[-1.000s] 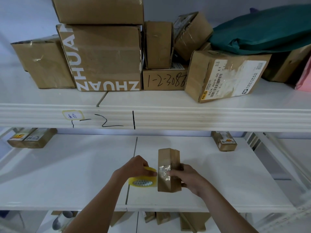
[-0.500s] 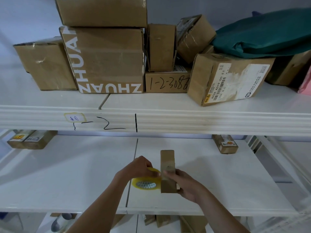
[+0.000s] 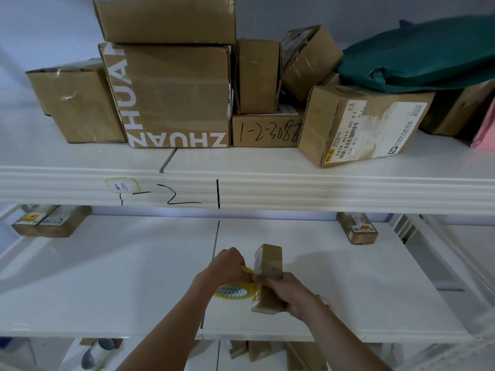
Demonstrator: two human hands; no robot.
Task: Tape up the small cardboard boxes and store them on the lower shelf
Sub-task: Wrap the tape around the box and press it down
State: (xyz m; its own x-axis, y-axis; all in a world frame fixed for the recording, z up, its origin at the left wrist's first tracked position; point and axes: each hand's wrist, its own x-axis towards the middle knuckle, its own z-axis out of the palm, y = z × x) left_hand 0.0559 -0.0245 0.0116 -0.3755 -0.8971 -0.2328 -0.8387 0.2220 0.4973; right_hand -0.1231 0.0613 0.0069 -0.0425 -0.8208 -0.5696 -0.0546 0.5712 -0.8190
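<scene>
A small, narrow cardboard box (image 3: 269, 263) stands on end over the white lower shelf (image 3: 107, 277), near its front middle. My right hand (image 3: 284, 293) grips the box around its lower half. My left hand (image 3: 225, 269) holds a yellow roll of clear tape (image 3: 232, 291) pressed against the box's left side. Part of the roll is hidden under my left fingers.
Two small boxes (image 3: 51, 220) lie at the lower shelf's back left, another small box (image 3: 357, 227) at its back right. The upper shelf (image 3: 294, 191) carries several bigger cardboard boxes (image 3: 174, 95) and a green cloth (image 3: 417, 57). More boxes (image 3: 257, 352) sit below.
The box has turned in my right hand, so its narrow edge faces me instead of its taped broad face. The tape roll stayed against its left side. The view tilted slightly upward.
</scene>
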